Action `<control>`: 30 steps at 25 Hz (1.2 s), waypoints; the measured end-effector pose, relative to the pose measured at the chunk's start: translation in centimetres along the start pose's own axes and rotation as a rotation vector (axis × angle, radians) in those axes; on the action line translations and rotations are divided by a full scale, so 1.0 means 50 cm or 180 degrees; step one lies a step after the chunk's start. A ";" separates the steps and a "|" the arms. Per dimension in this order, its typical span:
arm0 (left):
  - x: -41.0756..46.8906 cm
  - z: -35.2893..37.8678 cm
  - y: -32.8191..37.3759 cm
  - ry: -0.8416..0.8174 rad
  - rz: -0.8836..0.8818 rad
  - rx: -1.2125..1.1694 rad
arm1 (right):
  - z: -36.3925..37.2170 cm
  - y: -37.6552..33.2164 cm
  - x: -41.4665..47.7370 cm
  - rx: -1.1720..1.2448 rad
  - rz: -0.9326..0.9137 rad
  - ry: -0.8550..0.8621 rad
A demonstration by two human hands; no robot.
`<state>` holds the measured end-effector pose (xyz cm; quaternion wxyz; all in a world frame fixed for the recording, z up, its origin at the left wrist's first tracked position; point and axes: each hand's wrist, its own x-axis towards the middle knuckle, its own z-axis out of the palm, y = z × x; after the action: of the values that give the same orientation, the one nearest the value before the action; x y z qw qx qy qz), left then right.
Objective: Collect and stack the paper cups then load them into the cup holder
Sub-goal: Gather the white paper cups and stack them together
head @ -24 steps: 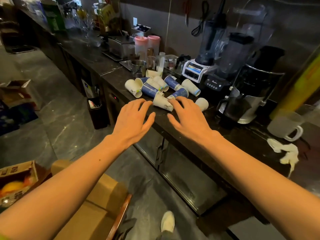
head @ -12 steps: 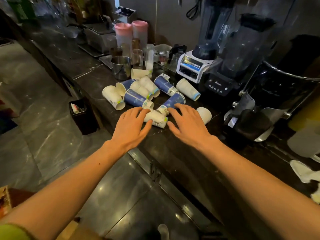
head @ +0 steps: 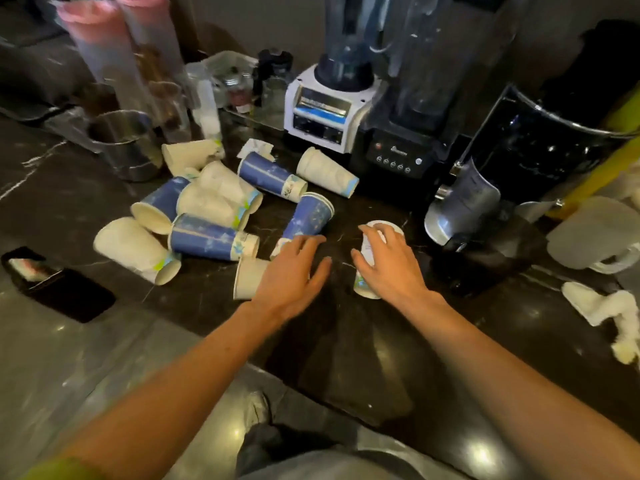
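Still at the collecting step, nothing stacked yet. Right hand [head: 388, 268] laid over a white cup [head: 369, 252] lying right of centre, fingers curled loosely, grip not closed. Left hand [head: 289, 278] spread wide, just over another white cup [head: 247, 277]. Rest of the paper cups [head: 211, 206] tipped over mid-left on the worktop [head: 346, 341], empty as far as visible. Next: pinch one, nest into another. Steel pitcher [head: 126, 143] upper left, contents hidden. Cup holder maybe the pink-topped tubes [head: 104, 46], hard to tell.

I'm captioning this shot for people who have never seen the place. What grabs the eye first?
A jumble of tipped-over blue and white paper cups sprawls across the dark counter, left of centre. Both hands reach in: the left hand over a white cup, the right hand on another. Two blenders stand behind.
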<state>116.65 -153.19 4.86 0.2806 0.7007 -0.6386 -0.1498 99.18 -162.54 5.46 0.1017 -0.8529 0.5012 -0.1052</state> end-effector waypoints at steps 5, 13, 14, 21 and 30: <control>0.090 0.094 -0.009 -0.1036 -0.0248 -0.0948 | 0.022 0.037 -0.001 0.0514 0.1277 0.0146; 0.160 0.158 0.029 -0.1532 -0.1078 -0.1681 | 0.063 0.061 0.003 0.3153 0.3078 0.0078; 0.160 0.163 0.033 -0.1542 -0.1166 -0.1681 | 0.069 0.064 0.001 0.3324 0.3149 -0.0017; 0.150 0.166 0.034 -0.1463 -0.1286 -0.1605 | 0.087 0.089 -0.022 0.3291 0.2409 -0.0048; 0.045 0.039 0.015 -0.0558 -0.1015 -0.2071 | 0.029 0.018 -0.053 0.3871 0.0926 -0.0283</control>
<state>115.28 -155.83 4.08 0.4060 0.6500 -0.4620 -0.4462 97.57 -160.54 3.63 0.6029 -0.5691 0.4579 -0.3211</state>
